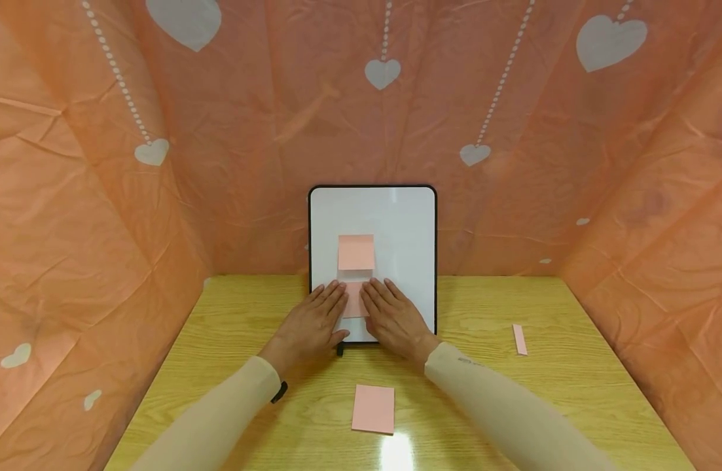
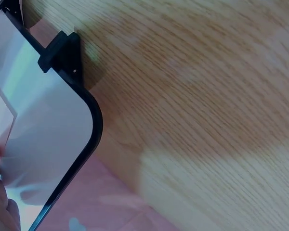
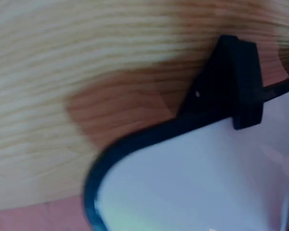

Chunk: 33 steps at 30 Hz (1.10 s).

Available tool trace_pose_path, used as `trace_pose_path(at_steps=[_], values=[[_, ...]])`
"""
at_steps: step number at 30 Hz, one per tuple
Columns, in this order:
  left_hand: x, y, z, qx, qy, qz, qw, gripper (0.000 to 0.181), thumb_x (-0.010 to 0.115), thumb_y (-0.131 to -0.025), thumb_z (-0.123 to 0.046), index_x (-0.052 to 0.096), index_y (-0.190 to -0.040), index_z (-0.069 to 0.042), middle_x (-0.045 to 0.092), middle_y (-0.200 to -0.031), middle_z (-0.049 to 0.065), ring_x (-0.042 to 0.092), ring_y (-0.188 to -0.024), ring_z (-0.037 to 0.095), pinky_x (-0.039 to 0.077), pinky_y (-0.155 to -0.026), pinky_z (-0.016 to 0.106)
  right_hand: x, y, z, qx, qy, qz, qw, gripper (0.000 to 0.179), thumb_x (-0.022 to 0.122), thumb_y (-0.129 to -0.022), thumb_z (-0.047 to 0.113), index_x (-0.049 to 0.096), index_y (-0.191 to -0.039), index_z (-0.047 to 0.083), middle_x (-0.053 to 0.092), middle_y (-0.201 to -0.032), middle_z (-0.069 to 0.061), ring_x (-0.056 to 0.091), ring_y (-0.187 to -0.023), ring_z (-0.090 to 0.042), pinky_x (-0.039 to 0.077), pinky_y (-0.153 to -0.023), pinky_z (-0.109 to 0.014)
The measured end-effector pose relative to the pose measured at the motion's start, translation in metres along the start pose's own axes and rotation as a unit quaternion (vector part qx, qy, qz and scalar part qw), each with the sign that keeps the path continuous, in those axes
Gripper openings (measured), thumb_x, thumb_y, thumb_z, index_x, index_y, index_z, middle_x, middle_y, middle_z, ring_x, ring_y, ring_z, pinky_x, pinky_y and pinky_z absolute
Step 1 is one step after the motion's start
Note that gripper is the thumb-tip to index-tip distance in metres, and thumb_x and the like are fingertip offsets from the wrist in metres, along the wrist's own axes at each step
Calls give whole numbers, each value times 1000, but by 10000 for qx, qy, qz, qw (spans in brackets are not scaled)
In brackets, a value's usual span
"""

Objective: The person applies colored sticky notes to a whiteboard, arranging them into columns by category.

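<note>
A small whiteboard [image 1: 404, 242] with a black frame stands upright on the table. One pink sticky note [image 1: 356, 252] clings to it, its lower edge lifted off the surface. Below that, a second pink sticky note [image 1: 354, 302] lies against the board between both hands. My left hand [image 1: 317, 320] has straight fingers, their tips at this lower note's left edge. Straight fingers of my right hand [image 1: 396, 318] rest at its right edge. In the left wrist view a corner of the lower note [image 2: 1, 122] shows beside fingertips at the frame's edge.
A pad of pink sticky notes [image 1: 373, 409] lies on the wooden table [image 1: 266, 418] in front of the board. Farther right is a narrow pink strip [image 1: 520, 339]. Black feet [image 3: 231, 82] hold the board's lower edge. Behind hangs an orange curtain [image 1: 249, 196] with white hearts.
</note>
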State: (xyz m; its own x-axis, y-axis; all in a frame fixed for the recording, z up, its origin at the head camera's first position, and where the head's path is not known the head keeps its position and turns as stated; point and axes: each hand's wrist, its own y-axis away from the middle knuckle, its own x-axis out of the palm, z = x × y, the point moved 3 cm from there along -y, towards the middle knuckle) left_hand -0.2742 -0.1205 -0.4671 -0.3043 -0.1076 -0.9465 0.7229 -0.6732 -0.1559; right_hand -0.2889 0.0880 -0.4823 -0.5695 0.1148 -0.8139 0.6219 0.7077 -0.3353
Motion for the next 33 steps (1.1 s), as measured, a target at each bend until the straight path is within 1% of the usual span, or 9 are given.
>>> trace_pose_path(at_steps=[4, 7, 10, 13, 15, 18, 23, 28, 33], values=[[-3, -1, -1, -74, -126, 31, 9999, 72, 49, -110, -49, 40, -161, 0, 33, -171, 16, 27, -161, 33, 24, -133, 46, 1, 6, -4, 270, 90, -146, 9995, 61, 53, -109, 39, 48, -158, 3, 50, -161, -11, 44, -153, -26, 29, -131, -44], [-7, -5, -7, -129, -174, 22, 9998, 67, 50, -110, -44, 43, -159, 1, 37, -169, 17, 30, -160, 33, 26, -132, 46, 3, 10, -5, 255, 103, -268, 9993, 61, 54, -108, 37, 49, -157, 1, 52, -159, -13, 47, -151, -27, 31, -130, -43], [-11, -13, -15, -23, -137, -35, 9999, 64, 47, -111, -40, 40, -160, 2, 36, -169, 18, 28, -160, 33, 25, -132, 46, 4, 11, -6, 206, 91, -373, 9990, 61, 55, -107, 37, 50, -156, 0, 53, -159, -14, 48, -150, -28, 32, -130, -43], [-12, -24, -22, 162, -138, -194, 9996, 63, 45, -113, -38, 37, -162, 1, 33, -170, 17, 27, -161, 32, 25, -132, 47, 4, 12, -6, 204, 97, -409, 9989, 61, 57, -107, 37, 50, -155, 0, 53, -159, -13, 48, -150, -28, 31, -130, -43], [-10, -28, -23, 219, -205, -247, 9992, 63, 44, -113, -38, 35, -163, -1, 32, -171, 15, 26, -161, 30, 25, -133, 46, 5, 12, -6, 201, 91, -401, 9990, 62, 57, -106, 38, 50, -155, 1, 52, -159, -12, 47, -151, -28, 31, -130, -43], [-6, -30, -20, 253, -244, -254, 9991, 61, 44, -114, -37, 36, -163, -2, 32, -172, 13, 27, -161, 28, 25, -133, 45, 4, 12, -5, 182, 102, -310, 9993, 63, 56, -107, 38, 48, -157, 1, 50, -161, -12, 45, -152, -27, 29, -131, -44], [-5, -18, -8, 257, -226, -235, 9991, 58, 48, -112, -33, 42, -161, -1, 38, -169, 14, 32, -159, 29, 28, -131, 46, 4, 11, -5, 148, 151, -216, 9995, 62, 51, -109, 38, 45, -159, 1, 48, -163, -13, 43, -154, -27, 28, -131, -45], [-3, -1, 0, 157, -75, -325, 9993, 56, 54, -110, -26, 45, -158, 1, 42, -166, 17, 35, -158, 32, 30, -130, 47, 1, 7, -3, 195, 83, -269, 9994, 60, 53, -108, 37, 50, -156, 2, 51, -160, -12, 46, -152, -26, 30, -131, -44], [1, 1, 1, 169, -7, -397, 9991, 58, 52, -110, -29, 43, -159, 1, 39, -168, 17, 33, -159, 33, 29, -131, 47, -4, -5, 3, -2, 47, -149, 9999, 60, 53, -109, 37, 47, -158, 2, 48, -163, -12, 42, -154, -26, 29, -131, -43]])
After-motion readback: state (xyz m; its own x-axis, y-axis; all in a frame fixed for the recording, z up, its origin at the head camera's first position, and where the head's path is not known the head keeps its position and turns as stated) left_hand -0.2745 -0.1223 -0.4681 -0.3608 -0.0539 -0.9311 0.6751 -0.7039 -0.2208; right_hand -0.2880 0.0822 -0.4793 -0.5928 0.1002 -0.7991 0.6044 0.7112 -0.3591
